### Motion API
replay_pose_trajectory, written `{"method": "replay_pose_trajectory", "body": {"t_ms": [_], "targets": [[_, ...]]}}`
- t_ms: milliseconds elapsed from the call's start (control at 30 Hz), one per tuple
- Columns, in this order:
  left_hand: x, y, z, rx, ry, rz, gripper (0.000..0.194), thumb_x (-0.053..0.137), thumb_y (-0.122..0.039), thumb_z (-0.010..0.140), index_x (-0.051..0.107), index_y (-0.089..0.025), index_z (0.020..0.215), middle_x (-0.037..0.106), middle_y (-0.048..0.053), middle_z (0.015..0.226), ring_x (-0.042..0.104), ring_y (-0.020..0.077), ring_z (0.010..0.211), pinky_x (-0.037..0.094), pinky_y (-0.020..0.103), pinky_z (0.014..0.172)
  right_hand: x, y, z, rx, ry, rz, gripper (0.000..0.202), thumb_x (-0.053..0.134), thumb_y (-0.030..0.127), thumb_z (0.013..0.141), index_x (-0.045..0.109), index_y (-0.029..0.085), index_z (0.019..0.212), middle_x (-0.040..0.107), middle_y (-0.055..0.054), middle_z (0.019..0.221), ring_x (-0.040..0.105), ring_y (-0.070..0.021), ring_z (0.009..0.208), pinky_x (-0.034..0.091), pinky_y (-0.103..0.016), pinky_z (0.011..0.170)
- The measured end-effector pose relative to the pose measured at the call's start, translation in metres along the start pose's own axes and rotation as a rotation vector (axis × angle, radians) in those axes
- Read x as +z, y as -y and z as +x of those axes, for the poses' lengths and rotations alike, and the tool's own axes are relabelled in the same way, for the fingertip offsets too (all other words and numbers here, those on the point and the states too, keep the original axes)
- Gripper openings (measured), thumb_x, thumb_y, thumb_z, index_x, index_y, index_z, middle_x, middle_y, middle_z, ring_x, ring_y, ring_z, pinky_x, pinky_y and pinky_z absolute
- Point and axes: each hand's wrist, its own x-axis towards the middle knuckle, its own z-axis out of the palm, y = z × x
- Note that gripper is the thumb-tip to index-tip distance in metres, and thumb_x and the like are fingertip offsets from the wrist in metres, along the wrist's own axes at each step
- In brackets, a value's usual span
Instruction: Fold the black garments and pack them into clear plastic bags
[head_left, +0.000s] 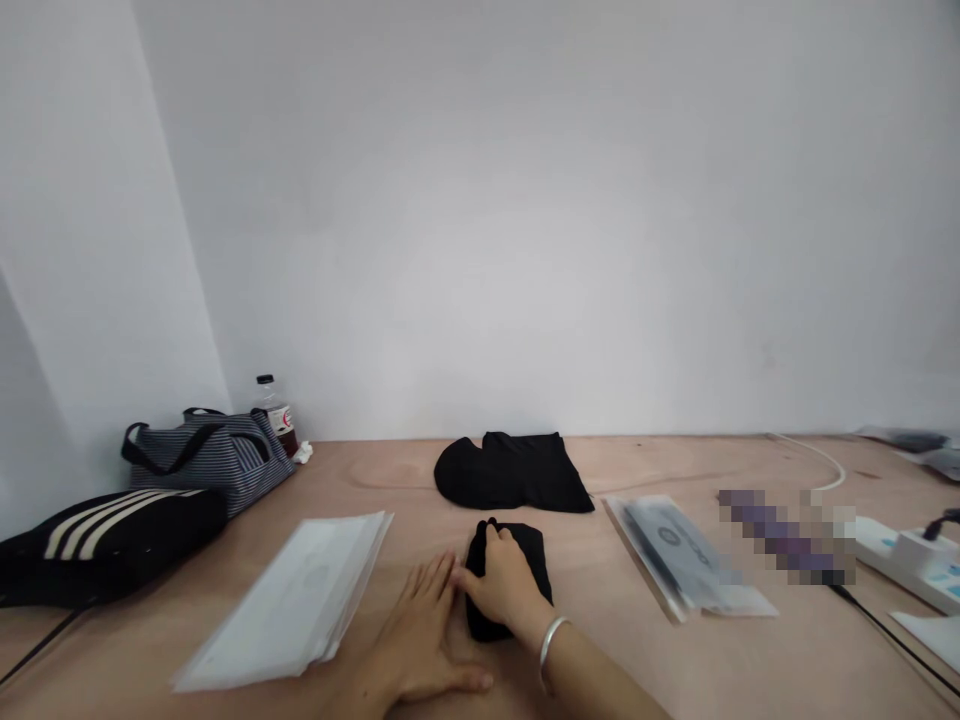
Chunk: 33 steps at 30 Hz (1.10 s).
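A folded piece of black cloth lies on the wooden table in front of me. My right hand, with a silver bangle at the wrist, is on top of it, fingers bent over the fabric near its far edge and thumb at its left side. My left hand lies flat on the table just left of the cloth, fingers stretched out and thumb spread; its fingertips are close to the right thumb. Farther back, a second piece of black cloth is spread flat, rounded at its left end.
At left lie a stack of translucent plastic bags, a black striped pouch, a striped handbag and a bottle. At right are packaged items in clear plastic, a blurred-out object and a power strip.
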Motion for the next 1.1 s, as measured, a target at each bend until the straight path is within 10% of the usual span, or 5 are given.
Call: {"method": "replay_pose_trajectory", "body": {"t_ms": [533, 1100], "targets": [[-0.014, -0.016, -0.005, -0.043, 0.073, 0.063, 0.121, 0.048, -0.077, 0.049, 0.008, -0.001, 0.134, 0.005, 0.021, 0.14, 0.004, 0.0323, 0.128, 0.007, 0.045, 0.103, -0.052, -0.075, -0.021, -0.57, 0.38, -0.192, 0.064, 0.041, 0.006, 0.063, 0.044, 0.026, 0.124, 0.045, -0.001, 0.127, 0.04, -0.0186, 0.115, 0.029, -0.036, 0.095], [-0.001, -0.002, -0.002, -0.004, 0.016, 0.023, 0.117, 0.051, -0.076, 0.048, 0.013, -0.009, 0.136, 0.008, 0.018, 0.141, 0.007, 0.0352, 0.127, 0.011, 0.048, 0.102, -0.054, -0.088, -0.027, -0.442, 0.256, -0.309, 0.062, 0.029, 0.047, 0.087, 0.021, 0.007, 0.134, 0.02, -0.015, 0.138, 0.014, -0.0228, 0.127, 0.015, -0.041, 0.104]]}}
